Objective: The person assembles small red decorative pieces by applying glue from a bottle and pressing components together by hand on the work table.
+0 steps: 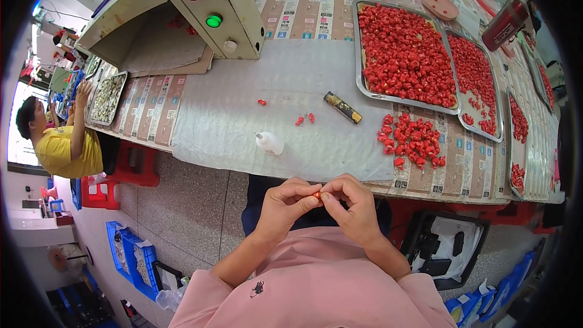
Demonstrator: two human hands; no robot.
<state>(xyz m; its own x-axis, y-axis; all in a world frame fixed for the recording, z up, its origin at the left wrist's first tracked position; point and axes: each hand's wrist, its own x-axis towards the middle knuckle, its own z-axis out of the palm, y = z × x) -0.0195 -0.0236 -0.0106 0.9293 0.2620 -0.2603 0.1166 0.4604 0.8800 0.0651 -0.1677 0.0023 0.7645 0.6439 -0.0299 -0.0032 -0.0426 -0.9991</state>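
Observation:
Close to my body, just off the table's near edge, my left hand (286,206) and my right hand (352,208) meet fingertip to fingertip. Both pinch one small glossy red piece (317,195), mostly hidden by the fingers, so its exact kind does not show. Beyond them on the white sheet (225,109) stands a small white squeeze bottle (269,143) with a thin tip. Farther out lie a few loose red pieces (299,121) and a black, gold-patterned oblong case (342,107). A heap of similar red pieces (416,143) rests right of the sheet.
A metal tray (358,64) full of red pieces lies at the far right, with more trays beyond. A beige machine (243,18) with red and green buttons stands far left. At left, a person in yellow (67,149) sits by red stools (100,194). A black crate (480,237) is below right.

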